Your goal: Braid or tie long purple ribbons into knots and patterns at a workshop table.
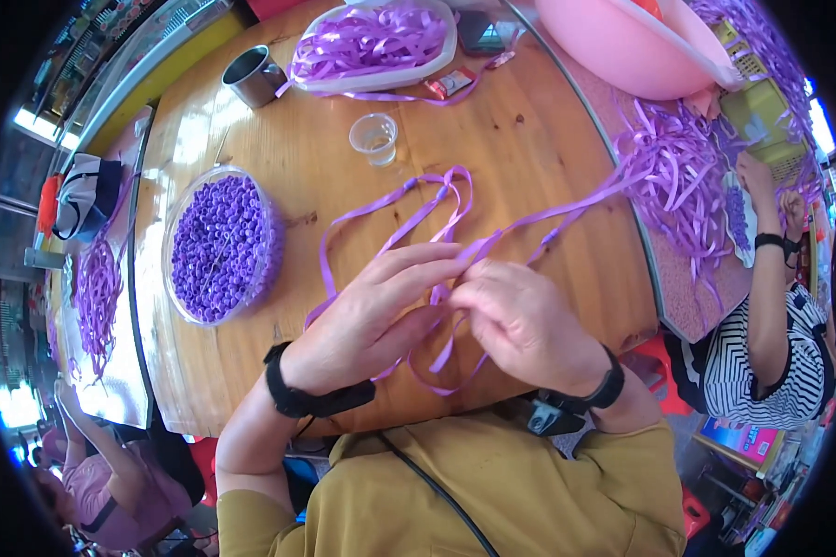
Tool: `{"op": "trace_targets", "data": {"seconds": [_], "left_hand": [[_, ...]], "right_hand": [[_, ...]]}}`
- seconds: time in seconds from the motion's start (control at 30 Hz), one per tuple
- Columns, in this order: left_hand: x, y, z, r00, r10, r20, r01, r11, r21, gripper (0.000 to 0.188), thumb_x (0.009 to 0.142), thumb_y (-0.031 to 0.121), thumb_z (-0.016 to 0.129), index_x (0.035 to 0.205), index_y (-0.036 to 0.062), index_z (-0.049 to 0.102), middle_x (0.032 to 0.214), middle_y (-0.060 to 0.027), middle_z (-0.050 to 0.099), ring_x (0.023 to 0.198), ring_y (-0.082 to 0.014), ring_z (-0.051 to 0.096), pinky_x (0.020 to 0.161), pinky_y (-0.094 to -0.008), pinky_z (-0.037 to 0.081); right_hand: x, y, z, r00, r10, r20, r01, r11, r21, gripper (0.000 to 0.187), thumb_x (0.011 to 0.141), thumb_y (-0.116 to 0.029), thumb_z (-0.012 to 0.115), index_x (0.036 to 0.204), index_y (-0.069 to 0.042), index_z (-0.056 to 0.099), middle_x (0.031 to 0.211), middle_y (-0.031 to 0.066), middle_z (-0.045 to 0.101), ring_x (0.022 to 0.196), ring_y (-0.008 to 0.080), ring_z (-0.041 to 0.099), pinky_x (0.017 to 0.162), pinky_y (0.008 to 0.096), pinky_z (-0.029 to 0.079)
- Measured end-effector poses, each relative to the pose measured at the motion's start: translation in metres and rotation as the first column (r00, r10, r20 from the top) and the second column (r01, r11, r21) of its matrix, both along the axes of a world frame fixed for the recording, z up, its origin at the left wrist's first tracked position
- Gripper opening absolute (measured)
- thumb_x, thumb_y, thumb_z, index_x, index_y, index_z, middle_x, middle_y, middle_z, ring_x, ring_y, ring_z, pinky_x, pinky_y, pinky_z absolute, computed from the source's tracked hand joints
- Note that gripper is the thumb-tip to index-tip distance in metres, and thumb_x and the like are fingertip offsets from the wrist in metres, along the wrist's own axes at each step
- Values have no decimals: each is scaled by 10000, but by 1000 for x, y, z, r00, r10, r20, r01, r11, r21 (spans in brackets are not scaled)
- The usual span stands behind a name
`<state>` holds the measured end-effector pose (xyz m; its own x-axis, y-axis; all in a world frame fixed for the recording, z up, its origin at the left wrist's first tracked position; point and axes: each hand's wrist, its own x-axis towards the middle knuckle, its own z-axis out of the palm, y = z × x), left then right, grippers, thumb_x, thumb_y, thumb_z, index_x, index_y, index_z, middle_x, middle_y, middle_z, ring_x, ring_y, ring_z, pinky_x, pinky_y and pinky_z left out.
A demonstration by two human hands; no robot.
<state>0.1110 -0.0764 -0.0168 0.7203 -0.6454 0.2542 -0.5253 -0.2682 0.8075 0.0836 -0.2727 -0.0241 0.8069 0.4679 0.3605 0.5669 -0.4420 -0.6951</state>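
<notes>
Wooden table [529, 148], hands [455, 306] hiding ribbon [409, 209] — grip unclear

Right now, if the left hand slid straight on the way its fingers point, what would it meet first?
The left hand points right, toward the right hand; it would probably meet those fingers and the purple ribbon pinched between them almost immediately.

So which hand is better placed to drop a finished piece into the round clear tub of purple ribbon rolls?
Left hand, probably: the round clear tub sits on its side of the wooden table.
</notes>
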Motion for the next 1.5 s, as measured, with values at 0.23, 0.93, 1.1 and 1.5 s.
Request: {"op": "trace_targets", "data": {"seconds": [0.23, 0.93, 1.1, 1.5], "left_hand": [[8, -9, -3, 858, -122, -498, 23, 980, -200, 310, 850, 62, 555, 1151, 5, 508, 742, 22, 528, 602, -9, 466, 505, -154, 369], [-39, 115, 3, 821, 301, -486, -557, 614, -559, 318, 830, 234, 570, 1019, -14, 505, 620, 30, 412, 575, -78, 368, 556, -249, 303], [-48, 107, -13, 759, 350, -549, -592, 722, -358, 330, 815, 247, 591, 990, -30, 544, 712, -24, 527, 573, -69, 439, 548, -206, 346], [-42, 97, -9, 752, 269, -602, -542, 772, -331, 287, 808, 187, 599, 991, -31, 565, 737, -11, 548, 610, -52, 457, 569, -180, 357]], "right_hand": [[8, -15, 9, 941, 27, -338, 68, 961, 267, 154, 820, 29, 540, 965, -11, 571, 874, 60, 576, 774, 112, 555, 657, 230, 441], [75, -72, 23, 646, -466, 605, 620, 782, -60, 168, 818, -19, 565, 984, 8, 575, 1005, 99, 585, 876, 201, 578, 778, 306, 462], [47, -44, 6, 897, -230, 377, 358, 880, -312, 253, 754, -20, 591, 1006, -15, 573, 1034, 135, 575, 986, 278, 537, 855, 362, 422], [56, -131, -17, 760, -404, 509, 648, 407, -644, 111, 772, -35, 437, 778, -14, 546, 745, 172, 541, 764, 340, 525, 661, 431, 412]]}}
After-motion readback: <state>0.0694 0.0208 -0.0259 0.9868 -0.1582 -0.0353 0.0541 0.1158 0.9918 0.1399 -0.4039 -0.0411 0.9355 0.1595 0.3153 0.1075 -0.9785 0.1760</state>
